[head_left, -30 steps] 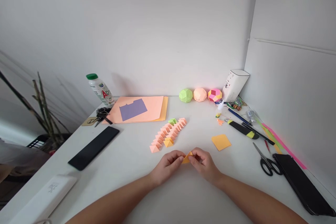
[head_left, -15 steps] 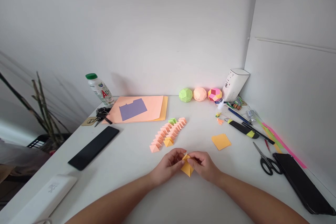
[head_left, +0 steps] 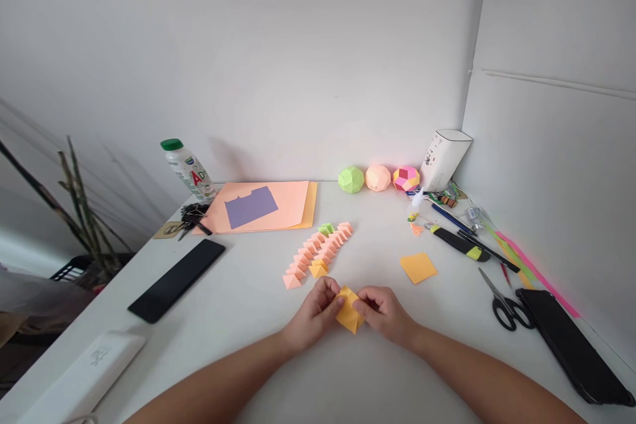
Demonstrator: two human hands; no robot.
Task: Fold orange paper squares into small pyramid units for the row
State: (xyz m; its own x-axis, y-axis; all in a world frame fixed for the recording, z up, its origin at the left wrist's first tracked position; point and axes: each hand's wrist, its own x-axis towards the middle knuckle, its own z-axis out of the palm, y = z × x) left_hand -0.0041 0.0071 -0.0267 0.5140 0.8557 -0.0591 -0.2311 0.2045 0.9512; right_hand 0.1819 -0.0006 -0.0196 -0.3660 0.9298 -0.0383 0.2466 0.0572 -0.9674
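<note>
A small orange piece of folded paper (head_left: 350,313) is pinched between my two hands, above the near middle of the table. My left hand (head_left: 318,310) grips its left edge between thumb and fingers. On the opposite edge my right hand (head_left: 385,311) closes in the same way. Just beyond lie two rows of small folded paper units (head_left: 318,252), mostly peach, with a green one at the far end and orange at the near end. To the right rests a flat orange paper square (head_left: 419,267).
Scissors (head_left: 507,305), a utility knife (head_left: 460,243) and a black case (head_left: 574,344) lie on the right. A glue bottle (head_left: 415,205) stands near paper balls (head_left: 378,178). Leftward are a phone (head_left: 177,279), coloured sheets (head_left: 293,205), a leaning bottle (head_left: 189,171) and a white device (head_left: 84,377).
The orange paper has turned and now shows a broader face. My left hand has shifted slightly left, with its fingers moved along the edge; my right hand is nearly still.
</note>
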